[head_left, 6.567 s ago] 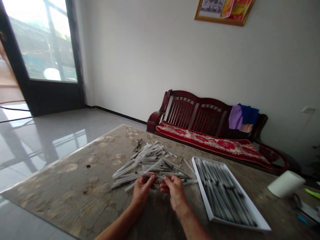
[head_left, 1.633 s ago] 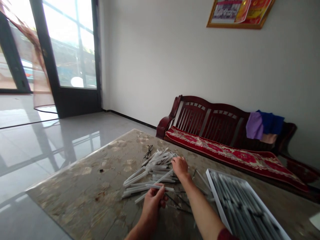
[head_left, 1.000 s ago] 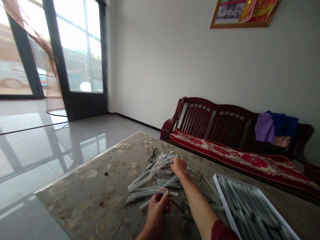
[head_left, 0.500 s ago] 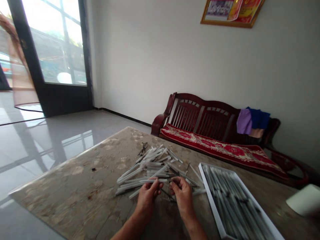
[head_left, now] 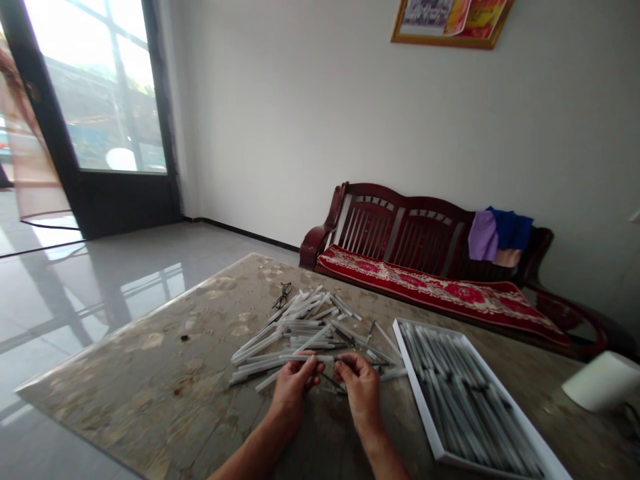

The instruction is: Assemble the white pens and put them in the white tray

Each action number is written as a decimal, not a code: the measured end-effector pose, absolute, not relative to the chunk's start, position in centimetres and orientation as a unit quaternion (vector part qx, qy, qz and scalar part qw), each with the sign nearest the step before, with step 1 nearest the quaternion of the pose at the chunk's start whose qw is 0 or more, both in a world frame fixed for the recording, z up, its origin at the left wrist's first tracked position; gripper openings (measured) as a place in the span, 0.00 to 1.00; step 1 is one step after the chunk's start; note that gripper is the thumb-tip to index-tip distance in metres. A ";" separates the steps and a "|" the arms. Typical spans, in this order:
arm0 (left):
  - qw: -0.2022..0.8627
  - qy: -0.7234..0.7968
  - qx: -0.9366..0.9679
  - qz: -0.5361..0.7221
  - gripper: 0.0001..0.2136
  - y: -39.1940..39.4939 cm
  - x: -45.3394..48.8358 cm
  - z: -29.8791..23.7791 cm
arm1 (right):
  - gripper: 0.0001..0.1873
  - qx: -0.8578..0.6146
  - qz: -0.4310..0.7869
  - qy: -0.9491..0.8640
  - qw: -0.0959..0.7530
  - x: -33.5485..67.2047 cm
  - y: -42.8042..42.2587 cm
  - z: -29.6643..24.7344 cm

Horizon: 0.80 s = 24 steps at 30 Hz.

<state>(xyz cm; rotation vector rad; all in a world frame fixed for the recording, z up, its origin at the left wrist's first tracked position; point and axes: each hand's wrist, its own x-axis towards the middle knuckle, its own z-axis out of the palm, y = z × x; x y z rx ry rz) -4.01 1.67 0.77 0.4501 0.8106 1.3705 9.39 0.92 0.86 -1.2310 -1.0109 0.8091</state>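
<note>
My left hand [head_left: 299,382] pinches a whitish translucent pen barrel [head_left: 295,358], which lies crosswise over its fingertips. At the barrel's right end, my right hand [head_left: 361,385] has thumb and fingers pressed together; what sits between them is too small to make out. The two hands are close together above the near side of a pile of loose pen barrels [head_left: 305,327]. Some thin dark pieces [head_left: 334,383] lie among and below the barrels. To the right, a white box [head_left: 414,393] holds rows of pens [head_left: 470,393] with dark parts.
Black-framed glasses [head_left: 283,295] lie behind the pile on the patterned table [head_left: 200,413]. A white roll [head_left: 603,381] is on the table's right. Beyond stands a dark red wooden bench [head_left: 370,227] with a red floral cover [head_left: 450,293].
My right hand has come in to the barrel's right end, closing the small gap between the hands. The whole view has shifted slightly.
</note>
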 end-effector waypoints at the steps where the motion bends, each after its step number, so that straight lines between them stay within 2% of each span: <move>1: 0.675 0.361 0.207 0.609 0.22 1.7 -4.0 0.8 | 0.12 -0.540 0.343 -0.445 0.627 9.5 0.9 0.7; 10: 0.660 0.372 0.238 0.609 0.20 1.6 -3.8 0.9 | 0.10 -0.559 0.256 -0.491 0.617 9.8 0.5 0.1; 16: 0.655 0.370 0.269 0.602 0.20 1.5 -3.9 0.7 | 0.06 -0.556 0.202 -0.563 0.577 10.2 0.3 -0.1; 21: 0.658 0.356 0.296 0.594 0.17 1.3 -3.9 0.5 | 0.09 -0.575 0.171 -0.594 0.535 10.1 -0.2 -0.2; 24: 0.653 0.352 0.305 0.597 0.18 1.2 -3.8 0.4 | 0.17 -0.596 0.109 -0.617 0.503 9.7 -0.4 -0.1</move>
